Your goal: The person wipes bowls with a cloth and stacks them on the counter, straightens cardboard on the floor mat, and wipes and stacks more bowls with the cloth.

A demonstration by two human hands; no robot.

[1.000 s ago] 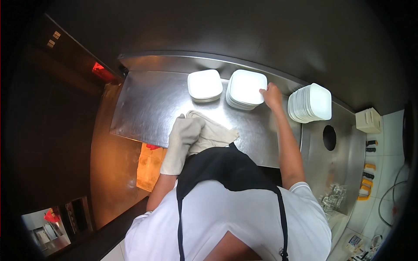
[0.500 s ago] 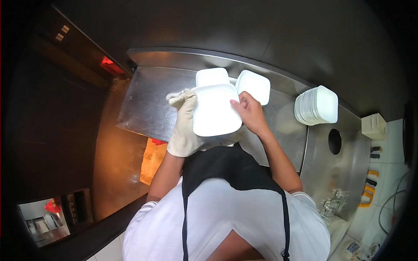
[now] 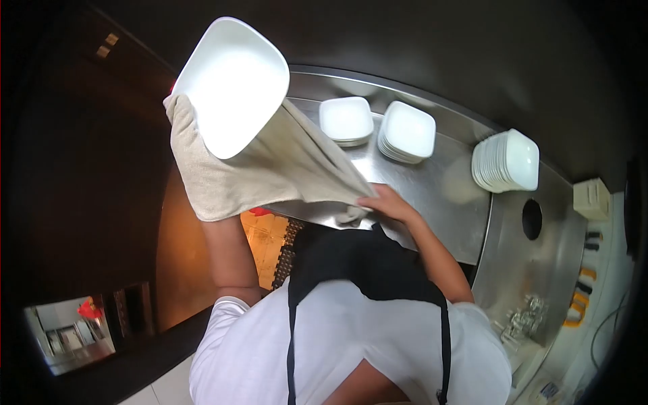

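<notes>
A white square dish (image 3: 235, 84) is raised at the upper left, tilted, in my left hand (image 3: 185, 145), which is covered by a beige glove or cloth with its thumb at the dish's edge. From behind the dish a beige cloth (image 3: 297, 162) stretches down to the right. My bare right hand (image 3: 386, 204) pinches the cloth's lower right end over the steel counter. Beyond it stand a low stack of white dishes (image 3: 346, 120) and a taller stack (image 3: 408, 130).
A third, tilted stack of white dishes (image 3: 506, 160) stands on the steel counter (image 3: 445, 209) at the right. Farther right are a round hole (image 3: 532, 219), a white box (image 3: 590, 199) and yellow-handled tools (image 3: 576, 309). Small glassy items (image 3: 525, 320) lie near the lower right.
The dish came off the middle stack, passed to my covered left hand, and has moved up and left. My right hand has let go of the dish and taken hold of the cloth.
</notes>
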